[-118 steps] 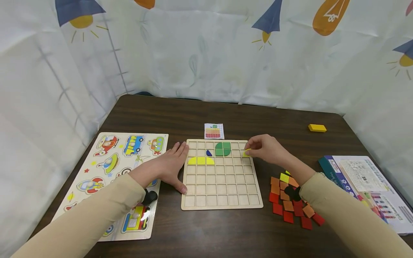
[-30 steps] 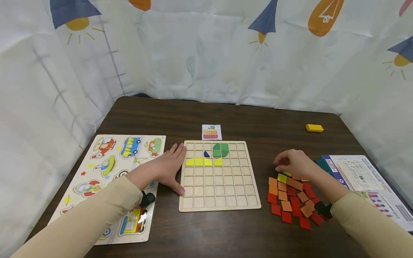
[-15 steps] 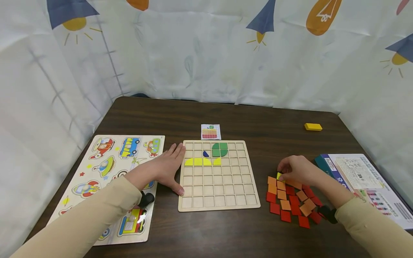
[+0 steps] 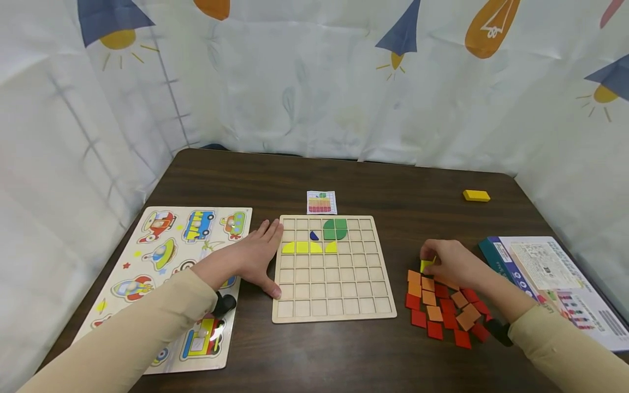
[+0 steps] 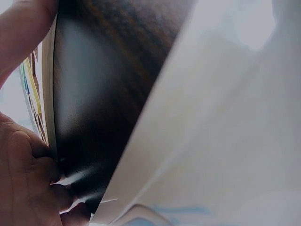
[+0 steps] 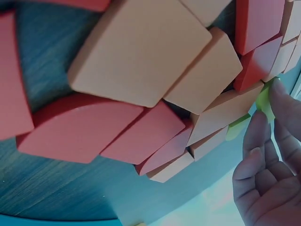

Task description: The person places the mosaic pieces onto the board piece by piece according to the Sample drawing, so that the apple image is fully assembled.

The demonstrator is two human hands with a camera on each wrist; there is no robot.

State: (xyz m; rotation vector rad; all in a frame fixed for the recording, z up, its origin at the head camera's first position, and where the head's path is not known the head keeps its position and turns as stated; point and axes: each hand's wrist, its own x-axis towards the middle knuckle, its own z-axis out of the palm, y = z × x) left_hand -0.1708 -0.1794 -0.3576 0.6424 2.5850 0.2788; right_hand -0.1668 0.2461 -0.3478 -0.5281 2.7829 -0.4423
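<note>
yellow tile [image 4: 426, 265], lower right of the head view, just above the pile of orange and red tiles [image 4: 444, 308] on the dark table [image 4: 393, 180]. pinched at its edge by the curled fingertips of the right hand [image 4: 452, 263], tilted up off the pile. seen again at the right edge of the right wrist view as a green-yellow sliver [image 6: 264, 100] against the fingers [image 6: 256, 136], with orange and red tiles [image 6: 141, 56] filling the rest of that frame.

left hand [image 4: 255, 256] left of centre, fingers straight and spread flat on the table, thumb and finger sides touching the left edge of the grid board [image 4: 334, 305]. in the left wrist view only blurred skin at the far left [image 5: 19, 188] beside the board's edge [image 5: 49, 84].

on the board, upper rows: green piece [image 4: 336, 229], small blue piece [image 4: 314, 236], a row of yellow pieces [image 4: 309, 247] below them. remaining cells bare wood.

small pattern card [image 4: 321, 202] just above the board's top edge. vehicle puzzle [image 4: 167, 262] at lower left, partly under the left sleeve. yellow block [image 4: 476, 195] alone at upper right of the table, well apart from the pile. booklets [image 4: 550, 278] at the right edge, near the right hand. printed curtain [image 4: 314, 82] across the whole top of the frame.
</note>
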